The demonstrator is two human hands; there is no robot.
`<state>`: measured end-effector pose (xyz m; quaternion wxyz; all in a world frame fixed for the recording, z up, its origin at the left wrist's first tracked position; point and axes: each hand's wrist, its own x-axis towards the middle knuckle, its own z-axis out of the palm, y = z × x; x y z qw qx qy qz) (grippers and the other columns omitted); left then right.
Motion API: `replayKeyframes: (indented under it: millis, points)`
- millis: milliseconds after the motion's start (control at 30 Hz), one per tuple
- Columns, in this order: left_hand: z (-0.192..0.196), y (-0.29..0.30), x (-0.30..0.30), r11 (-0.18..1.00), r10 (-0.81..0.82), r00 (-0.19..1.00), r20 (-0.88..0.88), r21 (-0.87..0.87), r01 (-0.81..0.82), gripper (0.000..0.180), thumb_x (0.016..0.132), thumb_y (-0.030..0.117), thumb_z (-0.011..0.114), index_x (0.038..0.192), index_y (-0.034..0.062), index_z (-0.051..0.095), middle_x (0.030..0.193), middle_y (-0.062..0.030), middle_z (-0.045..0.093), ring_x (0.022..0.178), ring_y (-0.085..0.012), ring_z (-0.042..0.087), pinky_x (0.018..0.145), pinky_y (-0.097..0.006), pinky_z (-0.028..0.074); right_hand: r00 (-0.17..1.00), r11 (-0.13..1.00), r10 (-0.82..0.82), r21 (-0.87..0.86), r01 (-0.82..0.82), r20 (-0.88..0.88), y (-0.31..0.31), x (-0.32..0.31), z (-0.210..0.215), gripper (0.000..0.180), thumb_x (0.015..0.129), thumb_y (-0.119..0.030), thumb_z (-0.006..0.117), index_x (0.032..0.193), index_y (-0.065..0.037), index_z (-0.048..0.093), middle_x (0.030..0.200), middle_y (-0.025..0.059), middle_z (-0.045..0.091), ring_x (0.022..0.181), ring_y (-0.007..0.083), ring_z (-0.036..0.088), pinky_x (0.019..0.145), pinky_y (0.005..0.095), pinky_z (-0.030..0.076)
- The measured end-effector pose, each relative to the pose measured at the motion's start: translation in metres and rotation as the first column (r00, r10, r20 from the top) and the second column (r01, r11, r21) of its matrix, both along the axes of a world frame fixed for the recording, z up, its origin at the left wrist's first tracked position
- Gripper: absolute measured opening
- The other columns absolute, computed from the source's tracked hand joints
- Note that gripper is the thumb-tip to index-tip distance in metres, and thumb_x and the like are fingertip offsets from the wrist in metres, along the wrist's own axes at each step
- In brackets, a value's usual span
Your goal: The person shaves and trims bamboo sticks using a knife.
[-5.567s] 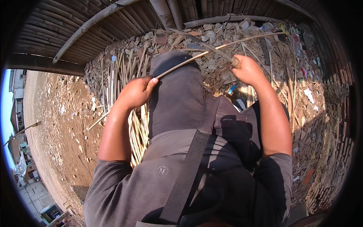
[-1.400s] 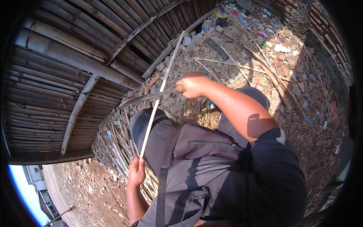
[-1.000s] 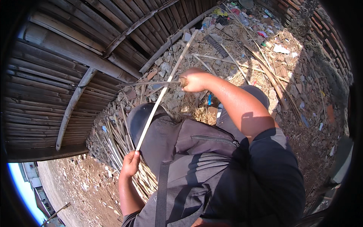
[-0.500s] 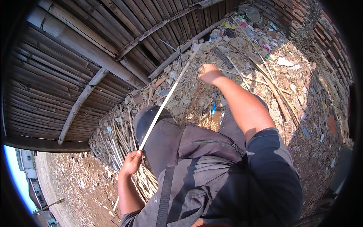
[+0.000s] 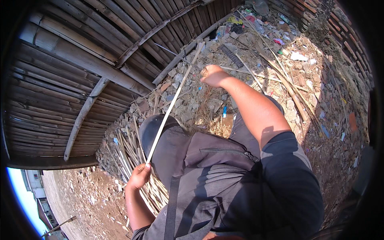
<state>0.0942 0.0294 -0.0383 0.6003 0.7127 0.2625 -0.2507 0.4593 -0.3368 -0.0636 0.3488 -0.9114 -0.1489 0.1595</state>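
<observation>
My left hand is closed round the lower end of a long pale bamboo strip, with the thumb pressed along it. The strip slants up and away past my left knee, its far end over the rubble. My right hand is a closed fist held out ahead, to the right of the strip's upper part. From it a long thin grey blade-like tool seems to point left across the strip; its handle is hidden in the fist. Beside my left leg lies a bundle of similar strips.
A bamboo slat wall rises on the left and a brick wall at the far right. Rubble and litter cover the ground between. Long sticks lie to the right. A dark bag rests across my lap.
My right hand has shifted slightly left and the thin tool reaches further left past the strip. The strip's far end has moved a little left and up. My left hand keeps its grip.
</observation>
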Motion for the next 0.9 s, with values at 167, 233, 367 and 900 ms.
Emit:
replayKeyframes:
  millis: [167, 233, 367, 900]
  points:
    - [-0.006, 0.000, -0.012, 0.984, -0.061, 0.995, 0.083, 0.172, 0.046, 0.040, 0.102, 0.042, 0.058, 0.081, 0.0083, 0.056, 0.062, 0.0057, 0.047, 0.056, -0.0060, 0.039, 0.050, -0.025, 0.033, 0.990, 1.000, 0.022, 0.013, -0.024, 0.138, 0.013, -0.036, 0.021, 0.035, 0.084, -0.029, 0.070, 0.112, -0.009, 0.065, 0.105, 0.0172, 0.071, 0.101, 0.0358, 0.067, 0.088, 0.0435, 0.053]
    - [0.013, -0.038, -0.001, 0.831, -0.177, 0.919, 0.352, 0.553, -0.052, 0.042, 0.102, 0.040, 0.058, 0.081, 0.0041, 0.055, 0.063, 0.0037, 0.049, 0.058, -0.0070, 0.043, 0.052, -0.028, 0.037, 0.969, 0.992, 0.109, 0.039, -0.121, 0.221, 0.013, -0.049, 0.036, 0.037, 0.084, -0.031, 0.071, 0.114, -0.010, 0.064, 0.101, 0.0172, 0.071, 0.098, 0.0378, 0.067, 0.085, 0.0460, 0.053]
    - [0.004, -0.037, -0.003, 0.655, -0.253, 0.923, 0.291, 0.753, -0.058, 0.042, 0.104, 0.034, 0.055, 0.080, -0.0001, 0.052, 0.061, -0.0074, 0.051, 0.056, -0.0157, 0.046, 0.053, -0.035, 0.040, 0.901, 0.958, 0.283, -0.146, -0.248, 0.328, 0.010, -0.051, 0.036, 0.037, 0.080, -0.027, 0.072, 0.111, -0.010, 0.062, 0.094, 0.0184, 0.070, 0.091, 0.0408, 0.067, 0.076, 0.0516, 0.053]
    - [0.027, -0.033, 0.002, 0.600, -0.348, 0.921, 0.172, 0.796, 0.078, 0.047, 0.105, 0.036, 0.048, 0.079, -0.0021, 0.053, 0.064, -0.0252, 0.055, 0.061, -0.0469, 0.055, 0.058, -0.047, 0.044, 0.939, 0.931, 0.320, -0.228, -0.287, 0.125, 0.025, -0.046, 0.025, 0.028, 0.081, -0.022, 0.066, 0.107, -0.010, 0.069, 0.105, 0.0181, 0.071, 0.102, 0.0369, 0.067, 0.089, 0.0458, 0.053]
